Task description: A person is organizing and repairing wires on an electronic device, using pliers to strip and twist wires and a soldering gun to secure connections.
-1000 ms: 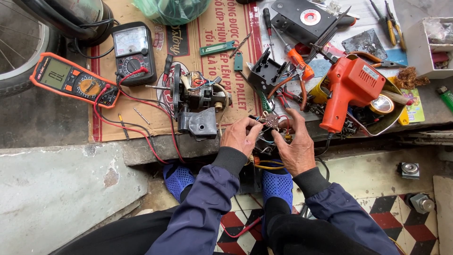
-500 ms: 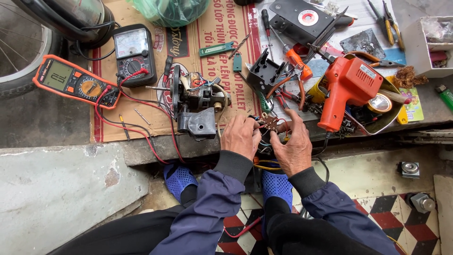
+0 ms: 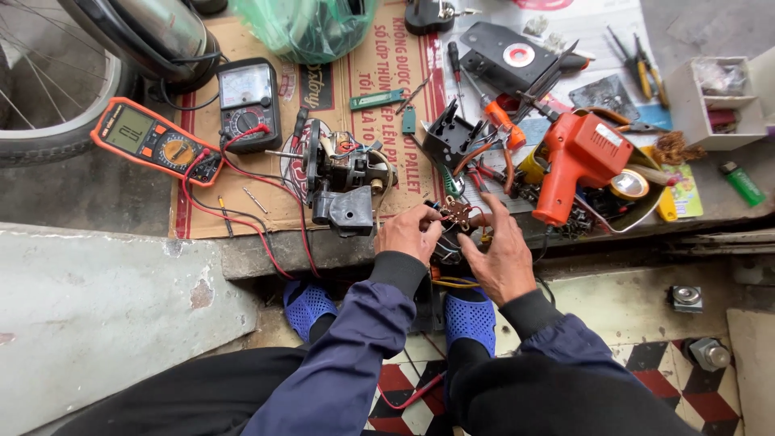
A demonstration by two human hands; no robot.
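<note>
Both hands, left hand [image 3: 410, 234] and right hand [image 3: 500, 258], pinch a small brown wired part [image 3: 458, 213] between them.

Soft, even daylight falls over the scene from above, flat enough that nothing throws a hard-edged shadow; only thin, diffuse shade gathers beneath the grey metal motor assembly [image 3: 345, 179] and under the ledge where the blue perforated rubber sandals [image 3: 468, 316] sit. The chrome curved mudguard [image 3: 153, 28] at top left carries a pale glare of sky, and the translucent green plastic bag [image 3: 311, 24] shows small bright highlights. Colours are saturated, the orange plastic pistol-shaped tool [image 3: 580, 157] especially vivid. Focus is sharp across the brown printed cardboard sheet [image 3: 206, 214]. Wide-angle distortion bends the bicycle wheel [image 3: 48, 97] and stretches the dark navy sleeves [image 3: 355, 355] at the lower edge.
</note>
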